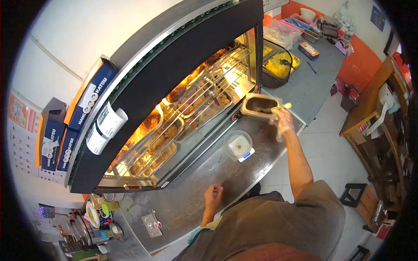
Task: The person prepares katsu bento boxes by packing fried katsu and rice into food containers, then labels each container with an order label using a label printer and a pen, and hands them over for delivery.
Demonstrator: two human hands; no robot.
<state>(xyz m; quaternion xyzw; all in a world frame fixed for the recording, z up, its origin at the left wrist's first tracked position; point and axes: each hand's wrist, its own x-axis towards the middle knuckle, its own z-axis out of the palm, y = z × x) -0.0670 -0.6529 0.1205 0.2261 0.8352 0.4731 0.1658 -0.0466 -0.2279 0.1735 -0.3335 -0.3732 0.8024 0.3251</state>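
My right hand (284, 122), in a clear plastic glove, is at the near right corner of a steel pan (249, 105). Its fingers close around a pale-handled utensil (285, 105) that reaches over the pan's rim; its working end is hard to make out. Left of the pan, a clear round bowl (227, 145) stands on a white kitchen scale (246, 155) with a lit blue display. A small brown piece lies in the bowl. Nearer my body, my left hand (212, 195) hovers over or rests on the steel counter (187, 200), fingers curled; whatever they may hold is hidden.
A lit display case (191, 95) with trays of fried food runs along the counter's far side. Yellow food fills trays (278, 65) at its right end. Printed boxes (91, 93) stand on the left. Scissors (156, 222) lie on a metal lid (150, 226) at lower left.
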